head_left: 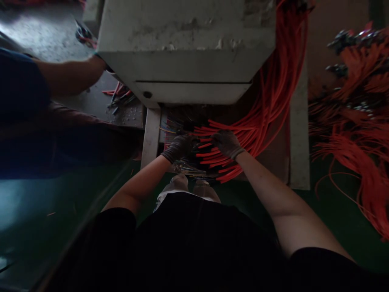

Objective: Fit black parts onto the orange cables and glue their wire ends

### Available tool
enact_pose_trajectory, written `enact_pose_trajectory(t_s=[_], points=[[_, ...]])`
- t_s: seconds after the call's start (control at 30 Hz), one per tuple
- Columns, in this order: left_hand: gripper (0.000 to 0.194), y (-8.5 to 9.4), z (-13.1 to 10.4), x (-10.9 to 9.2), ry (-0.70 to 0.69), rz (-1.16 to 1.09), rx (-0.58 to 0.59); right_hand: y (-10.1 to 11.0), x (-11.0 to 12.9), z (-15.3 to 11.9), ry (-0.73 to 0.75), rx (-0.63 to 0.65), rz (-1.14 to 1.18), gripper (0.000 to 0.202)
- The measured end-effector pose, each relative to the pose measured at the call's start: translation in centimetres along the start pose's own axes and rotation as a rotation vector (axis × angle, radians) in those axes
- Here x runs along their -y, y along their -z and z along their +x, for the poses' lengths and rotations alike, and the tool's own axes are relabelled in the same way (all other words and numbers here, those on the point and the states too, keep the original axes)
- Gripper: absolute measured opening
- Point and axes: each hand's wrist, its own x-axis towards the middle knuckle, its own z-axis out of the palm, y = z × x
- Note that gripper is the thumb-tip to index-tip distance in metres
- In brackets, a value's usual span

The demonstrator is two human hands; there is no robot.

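Observation:
A thick bundle of orange cables (267,105) curves down along the right of the grey machine and fans out to the left below it. My right hand (226,142), in a grey glove, is closed around one or more orange cables near their ends. Just left of it is my left hand (180,147), also gloved, with its fingers curled beside the dark tips of the cables. What those fingers hold is too dark to make out. Thin loose wires (194,171) in several colours lie below my left hand.
The grey machine housing (188,67) overhangs the work surface. At left, another person's arm (71,75) reaches over a side table (133,111) with cable scraps (120,93). More orange cable bundles (361,158) lie at right. The floor (100,182) is green.

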Motion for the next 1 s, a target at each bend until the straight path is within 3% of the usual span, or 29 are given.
enact_pose_trajectory(t_s=[0.13, 0.23, 0.37, 0.5, 0.73, 1.0], points=[[0.037, 0.4, 0.3, 1.1, 0.025, 0.003, -0.063, -0.6, 1.0, -0.4, -0.074, -0.079, 0.03, 0.036], [0.039, -0.5, -0.3, 1.4, 0.093, 0.042, -0.122, -0.5, 1.5, -0.8, -0.085, -0.016, -0.029, 0.039], [0.034, -2.9, -1.1, 0.1, 0.109, 0.038, 0.024, -0.2, 1.3, -0.7, -0.024, 0.058, -0.122, 0.033], [0.036, -4.2, -1.4, -1.2, 0.152, 0.033, 0.049, -1.0, 0.6, 0.1, 0.048, 0.036, -0.129, 0.032], [0.042, -3.7, -2.7, -1.4, 0.156, 0.038, -0.102, -2.2, -0.5, 0.3, 0.026, -0.035, -0.013, 0.028], [0.037, -1.2, -2.1, -0.5, 0.14, 0.129, -0.095, -1.9, -1.0, 1.1, 0.024, -0.097, 0.167, 0.026]])
